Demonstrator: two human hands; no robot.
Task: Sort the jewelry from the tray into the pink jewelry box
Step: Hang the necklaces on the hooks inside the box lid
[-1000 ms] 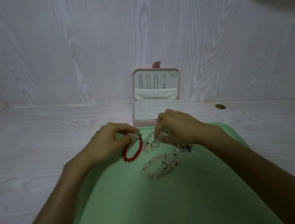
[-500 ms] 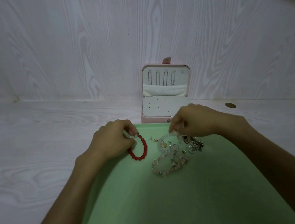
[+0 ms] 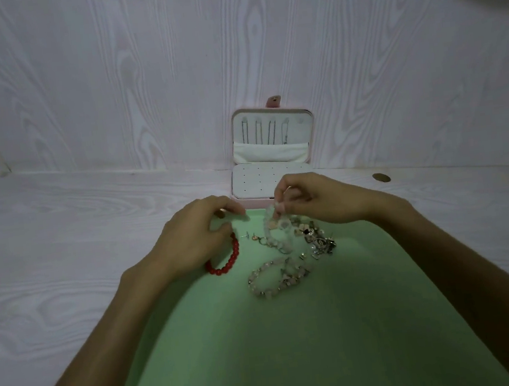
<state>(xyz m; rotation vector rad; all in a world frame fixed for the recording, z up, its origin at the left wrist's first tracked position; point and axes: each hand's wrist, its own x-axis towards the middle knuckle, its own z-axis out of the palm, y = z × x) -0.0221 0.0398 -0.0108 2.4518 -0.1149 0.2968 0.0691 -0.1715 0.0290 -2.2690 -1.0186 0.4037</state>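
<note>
Your right hand (image 3: 317, 200) pinches a pale translucent bead bracelet (image 3: 274, 222) at its top, lifted partly off the green tray (image 3: 296, 346); the lower loop looks to be still among the other pieces. Fingers (image 3: 280, 204) are curled tight on it. Your left hand (image 3: 197, 234) sits at the tray's far left edge, fingers curled in, over the top end of the red bead bracelet (image 3: 226, 261). Can't tell whether it actually grips the red beads or just rests on them.

Rest of the jewelry is on the tray: a pink-and-clear chip bracelet (image 3: 277, 276) nearer you, a tangled metal pile (image 3: 318, 239) under your right wrist, small stud earrings (image 3: 250, 235) between the two hands. The pink jewelry box (image 3: 274, 158) stands open just beyond the tray, against the wall, lid up with a few chains hanging inside, white dotted earring panel facing you. No bracelet visible in the box.

Step in hand, as judged: pulling the pale bracelet free of the pile. Sorting looks early, most pieces still on the tray.

Next move needs a clean lift so the bracelet doesn't drag neighbours, then a short carry forward to the box. The dotted panel covers the base, so it may need raising first.
</note>
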